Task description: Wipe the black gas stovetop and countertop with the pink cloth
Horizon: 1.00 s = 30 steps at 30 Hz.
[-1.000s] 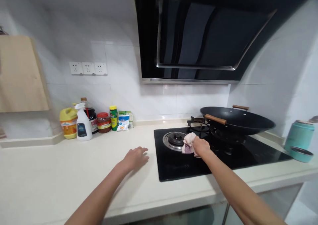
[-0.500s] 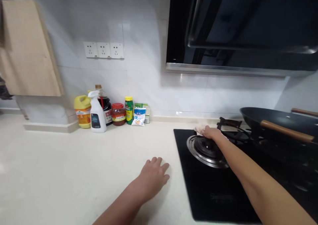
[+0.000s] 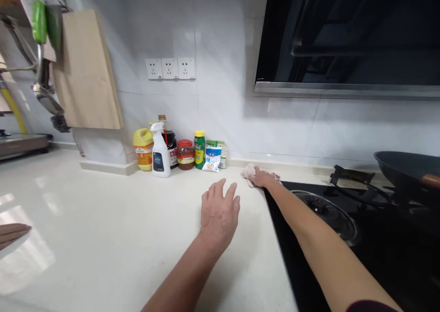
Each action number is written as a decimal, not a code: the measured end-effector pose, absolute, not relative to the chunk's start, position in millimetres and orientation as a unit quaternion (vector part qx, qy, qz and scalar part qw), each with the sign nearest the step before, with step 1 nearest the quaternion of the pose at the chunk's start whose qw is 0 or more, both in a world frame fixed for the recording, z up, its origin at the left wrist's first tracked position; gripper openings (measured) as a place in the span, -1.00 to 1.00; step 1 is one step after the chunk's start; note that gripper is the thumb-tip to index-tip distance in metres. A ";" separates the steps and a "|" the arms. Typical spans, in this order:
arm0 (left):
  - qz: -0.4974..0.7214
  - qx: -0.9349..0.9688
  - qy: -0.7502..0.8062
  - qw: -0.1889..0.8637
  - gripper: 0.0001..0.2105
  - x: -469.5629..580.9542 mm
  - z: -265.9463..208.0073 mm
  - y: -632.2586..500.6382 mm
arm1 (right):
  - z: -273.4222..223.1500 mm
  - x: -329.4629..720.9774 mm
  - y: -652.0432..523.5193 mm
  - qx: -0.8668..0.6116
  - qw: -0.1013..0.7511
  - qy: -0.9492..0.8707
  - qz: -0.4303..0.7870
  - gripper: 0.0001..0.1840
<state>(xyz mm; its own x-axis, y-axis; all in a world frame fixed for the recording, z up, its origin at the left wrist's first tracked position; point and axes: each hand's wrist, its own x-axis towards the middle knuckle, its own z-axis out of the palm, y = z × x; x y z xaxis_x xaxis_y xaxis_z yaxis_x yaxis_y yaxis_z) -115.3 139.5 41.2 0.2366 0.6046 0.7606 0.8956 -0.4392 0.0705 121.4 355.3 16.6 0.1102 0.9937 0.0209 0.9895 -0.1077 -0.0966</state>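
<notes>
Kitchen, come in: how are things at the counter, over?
Right hand holding cloth at counter's back, beside stove. Left hand open, empty. Blue-and-white packet left of cloth, not touching it.

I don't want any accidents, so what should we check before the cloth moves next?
1. Right grip on the cloth: ok, holding it.
2. Left grip free: ok, open and holding nothing.
3. Blue-and-white packet apart from the cloth: ok, a gap shows.
4. Burner cool: cannot tell, heat doesn't show.
5. Wok fully in view: not ok, the picture's right edge cuts it off.
</notes>
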 end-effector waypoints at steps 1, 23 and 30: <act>-0.391 -0.753 -0.490 0.199 -0.66 -116.6 42.9 139.7 | 16.2 114.1 353.5 -0.737 0.038 -0.675 0.028 -0.15; -0.383 -0.710 -0.585 -0.087 -0.63 -128.7 36.4 158.8 | -3.6 70.2 48.9 -0.495 0.078 -0.864 0.042 -0.02; -0.429 -0.684 -0.573 -0.141 -0.65 -136.1 34.2 167.7 | -15.0 62.6 -13.8 -0.446 0.195 -0.873 -0.015 -0.54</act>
